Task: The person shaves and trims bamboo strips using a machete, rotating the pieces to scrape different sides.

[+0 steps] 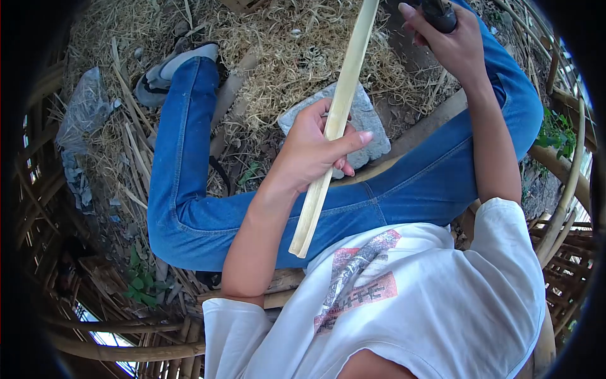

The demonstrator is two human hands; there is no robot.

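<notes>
A long, pale split bamboo strip (338, 120) runs slantwise from the top edge down to my lap. My left hand (312, 148) is closed around its middle, with the thumb lying across the front. Higher up on the right, my right hand (457, 47) grips a dark, rounded handle (440, 18). The rest of that tool is cut off by the top edge, so its kind does not show. Behind the strip and my left hand lies a flat grey stone block (372, 129) on the ground.
Curly bamboo shavings (278, 69) cover the ground ahead. My legs in blue jeans (183, 139) spread to both sides. A crumpled clear plastic bag (85, 110) lies at left. Bamboo poles (565, 189) and slatted bamboo pieces (38, 189) stand around the edges.
</notes>
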